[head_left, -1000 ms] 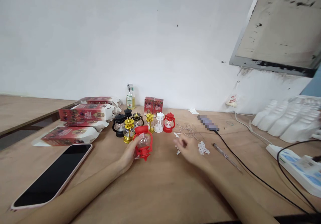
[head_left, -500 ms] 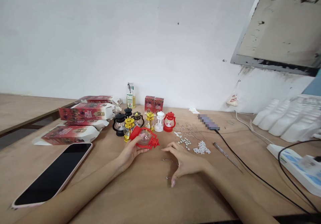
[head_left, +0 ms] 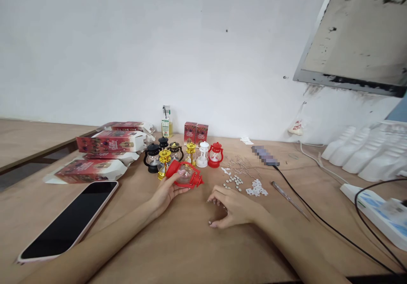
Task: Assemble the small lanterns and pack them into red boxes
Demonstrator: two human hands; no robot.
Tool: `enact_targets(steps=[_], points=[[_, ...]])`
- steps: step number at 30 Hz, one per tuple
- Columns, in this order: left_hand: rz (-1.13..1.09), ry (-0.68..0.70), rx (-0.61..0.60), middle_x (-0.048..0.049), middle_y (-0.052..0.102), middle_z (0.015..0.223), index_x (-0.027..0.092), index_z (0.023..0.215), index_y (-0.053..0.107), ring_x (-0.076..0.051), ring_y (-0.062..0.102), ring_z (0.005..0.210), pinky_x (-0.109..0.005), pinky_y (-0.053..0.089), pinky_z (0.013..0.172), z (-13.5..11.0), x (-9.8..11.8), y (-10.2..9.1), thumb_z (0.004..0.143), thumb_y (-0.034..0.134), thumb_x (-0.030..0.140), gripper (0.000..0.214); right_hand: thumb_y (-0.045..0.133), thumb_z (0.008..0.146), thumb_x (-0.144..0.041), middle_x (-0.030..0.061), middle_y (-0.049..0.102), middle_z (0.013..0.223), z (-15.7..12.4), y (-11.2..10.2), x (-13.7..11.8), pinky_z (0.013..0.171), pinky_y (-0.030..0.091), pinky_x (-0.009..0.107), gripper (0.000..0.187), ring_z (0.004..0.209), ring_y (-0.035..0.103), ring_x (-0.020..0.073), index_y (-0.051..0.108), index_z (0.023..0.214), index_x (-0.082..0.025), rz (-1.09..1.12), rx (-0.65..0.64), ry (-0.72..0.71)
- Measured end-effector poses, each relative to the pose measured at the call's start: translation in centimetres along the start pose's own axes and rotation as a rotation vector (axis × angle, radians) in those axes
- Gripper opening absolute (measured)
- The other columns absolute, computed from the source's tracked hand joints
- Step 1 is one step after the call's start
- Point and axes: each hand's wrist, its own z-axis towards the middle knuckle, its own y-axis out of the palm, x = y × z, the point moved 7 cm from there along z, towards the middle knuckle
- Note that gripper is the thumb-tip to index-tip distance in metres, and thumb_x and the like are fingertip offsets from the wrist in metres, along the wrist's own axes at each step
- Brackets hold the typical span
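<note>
the left hand (head_left: 163,197) is closed round a red lantern (head_left: 187,174), tipped sideways just beside the front gold lantern (head_left: 164,159). the right hand (head_left: 235,207) curves half open near the discs (head_left: 236,178); whether it grips anything small, i cannot tell.

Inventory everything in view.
Held lantern: 1, red, centre
Standing lanterns: 7, black/gold/white/red, centre
Upright boxes: 2, red, back
Opened boxes: about 4, red, left
Bottle: 1, yellowish, back
Phone: 1, black, left
Discs: many, greyish, right
Flat pieces: many, white, right
Wires: many, silvery, right
Screwdriver: 1, grey, right
Device: 1, purplish, right
Cables: several, black/white, right
Power strip: 1, white, right
Mouldings: several, white, right
Bag: 1, white, back
Papers: few, white, back
Tabletops: 2, brown, centre/left
Board: 1, whitish, right
Left hand: 1, on held lantern
Right hand: 1, near discs
</note>
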Motion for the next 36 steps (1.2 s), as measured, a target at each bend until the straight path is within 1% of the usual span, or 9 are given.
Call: enact_targets(steps=[2,4,9,12,16,22,27,32,36], points=[[-0.008,-0.005,0.004,-0.0068,0.073,0.088,0.014,0.091,0.064,-0.017,0.069,0.072,-0.028,0.058,0.066,0.0,0.0,0.1,0.08,0.062,0.019,0.012,0.071,0.069,-0.044,0.0058,0.057,0.099,0.0,-0.5,-0.1,0.071,0.049,0.028,0.05,0.081,0.059,0.0169,0.054,0.109,-0.018,0.009,0.081,-0.039],[-0.005,-0.015,0.001,-0.007,0.073,0.087,0.013,0.09,0.065,-0.017,0.069,0.072,-0.027,0.058,0.065,-0.1,-0.1,0.1,0.08,0.062,0.019,0.011,0.068,0.074,-0.043,0.0071,0.058,0.1,-0.1,-1.3,-0.2,0.073,0.05,0.028,0.051,0.083,0.06,0.0169,0.052,0.115,-0.018,0.011,0.202,-0.076],[-0.009,-0.053,-0.076,-0.0094,0.074,0.09,0.012,0.094,0.065,-0.019,0.07,0.079,-0.027,0.058,0.071,-0.6,-0.9,0.7,0.078,0.066,0.021,0.018,0.065,0.078,-0.043,0.0063,0.063,0.085,-0.6,-2.4,-0.5,0.065,0.052,0.029,0.049,0.073,0.062,0.0172,0.052,0.118,-0.016,-0.068,0.54,-0.134],[-0.041,-0.089,-0.102,-0.0101,0.073,0.095,0.012,0.098,0.065,-0.019,0.069,0.086,-0.026,0.057,0.077,-1.1,-1.4,1.2,0.079,0.065,0.019,0.021,0.066,0.078,-0.04,0.0091,0.066,0.095,-0.7,-2.5,-0.7,0.072,0.054,0.031,0.054,0.081,0.064,0.0195,0.048,0.125,-0.019,-0.103,0.663,-0.112],[-0.073,-0.144,-0.113,-0.0106,0.072,0.1,0.011,0.1,0.065,-0.018,0.069,0.089,-0.025,0.057,0.079,-1.8,-1.9,1.8,0.082,0.061,0.016,0.019,0.063,0.081,-0.036,0.0115,0.066,0.104,-0.6,-2.1,-1.1,0.082,0.055,0.035,0.06,0.093,0.065,0.0224,0.041,0.134,-0.02,-0.157,0.702,-0.113],[-0.099,-0.181,-0.09,-0.0097,0.071,0.103,0.013,0.103,0.065,-0.018,0.069,0.088,-0.024,0.058,0.076,-1.9,-2.4,1.8,0.082,0.062,0.015,0.021,0.064,0.081,-0.038,0.0116,0.066,0.109,-0.3,-1.6,-0.9,0.087,0.055,0.036,0.063,0.099,0.064,0.0238,0.039,0.136,-0.02,-0.147,0.672,-0.103],[-0.122,-0.19,-0.137,-0.0103,0.07,0.105,0.013,0.104,0.064,-0.017,0.069,0.088,-0.023,0.059,0.075,-1.8,-2.5,1.9,0.084,0.06,0.017,0.021,0.065,0.08,-0.04,0.0117,0.066,0.109,-0.4,-1.6,-0.8,0.085,0.055,0.035,0.061,0.099,0.065,0.0236,0.043,0.133,-0.02,-0.123,0.683,-0.09],[-0.167,-0.239,-0.088,-0.0094,0.071,0.099,0.012,0.102,0.064,-0.014,0.069,0.079,-0.021,0.059,0.068,-2.0,-2.5,1.8,0.088,0.053,0.018,0.018,0.066,0.079,-0.036,0.0121,0.066,0.108,-0.4,-1.7,-0.9,0.083,0.056,0.035,0.059,0.097,0.065,0.0231,0.044,0.131,-0.019,-0.12,0.712,-0.096],[-0.177,-0.239,-0.101,-0.0101,0.07,0.1,0.012,0.106,0.062,-0.016,0.069,0.08,-0.023,0.06,0.069,-2.2,-2.2,2.0,0.088,0.052,0.019,0.021,0.066,0.079,-0.032,0.0114,0.066,0.107,-0.3,-1.8,-1.0,0.084,0.056,0.035,0.058,0.097,0.065,0.0228,0.043,0.131,-0.019,-0.096,0.719,-0.098]])
